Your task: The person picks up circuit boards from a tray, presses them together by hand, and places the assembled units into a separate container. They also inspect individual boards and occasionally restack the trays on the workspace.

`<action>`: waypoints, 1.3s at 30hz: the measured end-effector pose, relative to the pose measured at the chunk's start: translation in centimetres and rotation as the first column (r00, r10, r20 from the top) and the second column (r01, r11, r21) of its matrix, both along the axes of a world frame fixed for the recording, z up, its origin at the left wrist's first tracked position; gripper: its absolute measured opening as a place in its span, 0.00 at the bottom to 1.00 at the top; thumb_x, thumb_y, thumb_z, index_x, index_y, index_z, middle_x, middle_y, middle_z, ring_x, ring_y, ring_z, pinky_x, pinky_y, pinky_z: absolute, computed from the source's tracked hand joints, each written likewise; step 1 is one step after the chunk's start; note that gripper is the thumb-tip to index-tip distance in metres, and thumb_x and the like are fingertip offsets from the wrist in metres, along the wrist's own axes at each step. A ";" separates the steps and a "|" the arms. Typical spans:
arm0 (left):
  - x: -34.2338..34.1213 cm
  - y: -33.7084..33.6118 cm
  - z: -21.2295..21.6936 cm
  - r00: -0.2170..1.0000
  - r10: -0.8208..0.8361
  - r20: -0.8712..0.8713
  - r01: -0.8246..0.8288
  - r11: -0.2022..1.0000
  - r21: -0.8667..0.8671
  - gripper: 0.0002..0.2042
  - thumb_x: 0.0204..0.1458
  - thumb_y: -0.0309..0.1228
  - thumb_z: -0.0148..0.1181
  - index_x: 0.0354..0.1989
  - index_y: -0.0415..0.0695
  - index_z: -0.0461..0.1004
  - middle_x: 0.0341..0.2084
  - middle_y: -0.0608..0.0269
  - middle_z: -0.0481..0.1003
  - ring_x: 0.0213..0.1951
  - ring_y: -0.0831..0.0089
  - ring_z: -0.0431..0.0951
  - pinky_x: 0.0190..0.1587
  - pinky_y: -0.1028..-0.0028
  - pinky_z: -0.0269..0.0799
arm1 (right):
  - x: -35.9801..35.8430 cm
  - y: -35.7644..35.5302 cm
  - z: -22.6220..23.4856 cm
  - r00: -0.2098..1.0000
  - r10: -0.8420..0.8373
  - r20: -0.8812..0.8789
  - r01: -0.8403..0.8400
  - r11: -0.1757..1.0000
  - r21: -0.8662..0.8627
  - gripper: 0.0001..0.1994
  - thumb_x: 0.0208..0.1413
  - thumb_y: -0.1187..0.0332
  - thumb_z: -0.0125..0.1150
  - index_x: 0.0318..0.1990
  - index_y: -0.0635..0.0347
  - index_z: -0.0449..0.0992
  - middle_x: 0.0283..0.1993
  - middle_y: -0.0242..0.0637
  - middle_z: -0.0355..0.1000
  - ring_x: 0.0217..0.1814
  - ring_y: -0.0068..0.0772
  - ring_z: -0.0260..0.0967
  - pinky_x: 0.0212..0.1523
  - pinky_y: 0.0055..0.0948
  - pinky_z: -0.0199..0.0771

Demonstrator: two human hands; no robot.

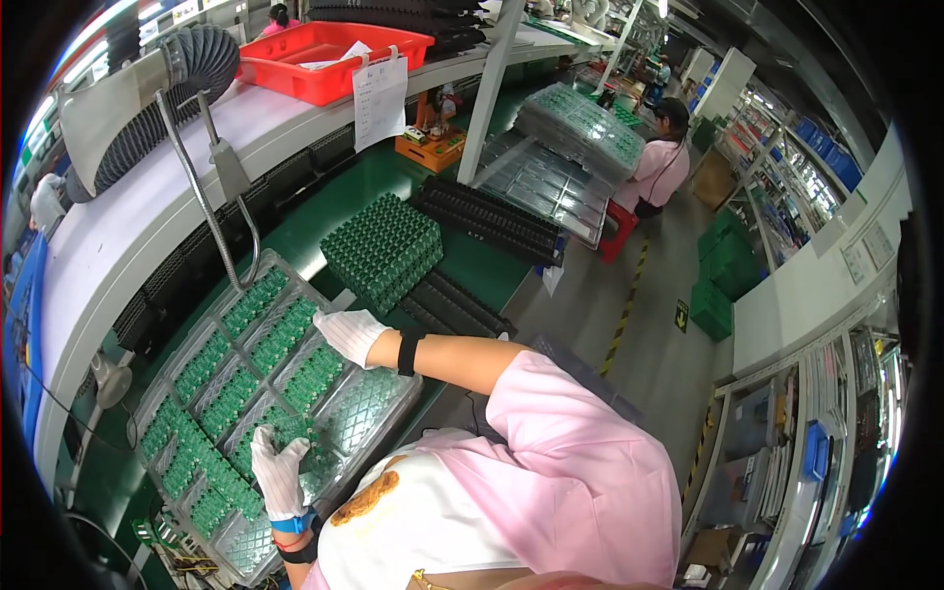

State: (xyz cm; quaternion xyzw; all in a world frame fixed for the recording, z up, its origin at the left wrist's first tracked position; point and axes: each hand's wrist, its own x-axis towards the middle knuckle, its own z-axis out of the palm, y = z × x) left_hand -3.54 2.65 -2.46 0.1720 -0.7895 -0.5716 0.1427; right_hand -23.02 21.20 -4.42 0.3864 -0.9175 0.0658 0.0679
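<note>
A clear plastic blister tray lies tilted before me, its compartments filled with rows of small green circuit boards. My left hand, in a white knitted glove, is over the near side of the tray. Its thumb and fingers close about a green circuit board, partly hidden by the glove. My right hand, gloved too, reaches over the tray's right edge with its fingers drawn together at the end of a row of boards. What lies under its fingertips is hidden.
Beyond my right hand stands a block of stacked green boards, with black racks beside it. A bent metal lamp arm hangs over the tray. On the shelf sits a red bin. A co-worker in pink sits by stacked trays.
</note>
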 end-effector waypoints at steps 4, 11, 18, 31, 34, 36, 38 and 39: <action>0.0 -1.0 -0.5 0.998 -0.047 -0.030 0.046 0.998 -0.031 0.13 0.40 0.17 0.63 0.36 0.36 0.70 0.26 0.66 0.70 0.29 0.77 0.70 0.29 0.76 0.67 | 0.0 -0.1 1.0 0.995 -0.049 0.088 0.044 0.998 0.053 0.15 0.50 0.72 0.56 0.44 0.68 0.67 0.31 0.44 0.74 0.34 0.40 0.76 0.28 0.33 0.76; 0.8 -1.4 -0.4 0.969 -0.187 -0.159 0.063 0.815 -0.575 0.17 0.34 0.19 0.67 0.36 0.38 0.71 0.21 0.55 0.70 0.25 0.65 0.70 0.32 0.72 0.68 | 2.3 0.7 3.5 0.990 -0.072 0.123 0.087 0.989 -0.120 0.11 0.54 0.65 0.53 0.39 0.63 0.70 0.35 0.46 0.75 0.37 0.44 0.75 0.33 0.38 0.76; -0.6 2.5 3.7 0.989 -0.118 -0.085 0.075 0.916 -0.395 0.18 0.34 0.21 0.68 0.37 0.38 0.71 0.24 0.56 0.71 0.27 0.62 0.72 0.31 0.68 0.69 | 9.0 -0.5 7.2 0.783 0.461 0.418 -0.294 0.866 -0.403 0.16 0.50 0.59 0.61 0.33 0.66 0.70 0.33 0.49 0.70 0.38 0.52 0.69 0.40 0.44 0.69; 0.7 0.4 3.0 0.716 -0.695 -0.067 0.373 0.462 -0.805 0.07 0.35 0.27 0.59 0.25 0.55 0.75 0.29 0.64 0.70 0.37 0.63 0.71 0.39 0.63 0.66 | 6.5 3.0 5.3 0.370 0.786 0.495 0.074 0.507 -0.859 0.10 0.57 0.65 0.56 0.34 0.64 0.71 0.35 0.31 0.73 0.29 0.18 0.68 0.24 0.20 0.69; 0.6 -0.2 1.9 0.883 -0.463 -0.073 0.299 0.677 -0.673 0.06 0.40 0.25 0.61 0.29 0.47 0.76 0.31 0.59 0.71 0.38 0.60 0.71 0.41 0.64 0.66 | 2.5 4.2 6.0 0.467 0.204 0.860 0.528 0.716 -0.457 0.06 0.57 0.70 0.54 0.35 0.63 0.72 0.29 0.31 0.71 0.24 0.18 0.67 0.18 0.17 0.68; -0.1 -0.3 3.1 0.968 -0.235 0.091 0.252 0.886 -0.390 0.09 0.42 0.23 0.62 0.34 0.42 0.75 0.33 0.57 0.72 0.38 0.58 0.71 0.40 0.65 0.67 | 0.1 5.2 4.5 0.553 0.051 0.831 0.571 0.704 -0.423 0.05 0.53 0.73 0.56 0.37 0.64 0.72 0.27 0.34 0.70 0.20 0.21 0.66 0.18 0.19 0.69; 0.5 -1.1 1.2 0.980 -0.165 0.115 0.191 0.940 -0.283 0.12 0.41 0.23 0.63 0.37 0.42 0.74 0.35 0.57 0.72 0.38 0.59 0.71 0.41 0.66 0.67 | -0.4 3.7 4.3 0.653 -0.091 0.752 0.486 0.812 -0.324 0.06 0.53 0.74 0.56 0.38 0.65 0.72 0.27 0.36 0.70 0.20 0.21 0.66 0.18 0.19 0.69; 0.4 -1.3 0.3 0.979 -0.163 0.124 0.183 0.967 -0.175 0.16 0.40 0.23 0.63 0.41 0.42 0.73 0.37 0.57 0.73 0.38 0.60 0.71 0.41 0.67 0.68 | -0.3 2.9 3.8 0.650 -0.118 0.751 0.511 0.799 -0.317 0.08 0.52 0.73 0.58 0.39 0.65 0.71 0.28 0.38 0.70 0.22 0.25 0.68 0.20 0.23 0.71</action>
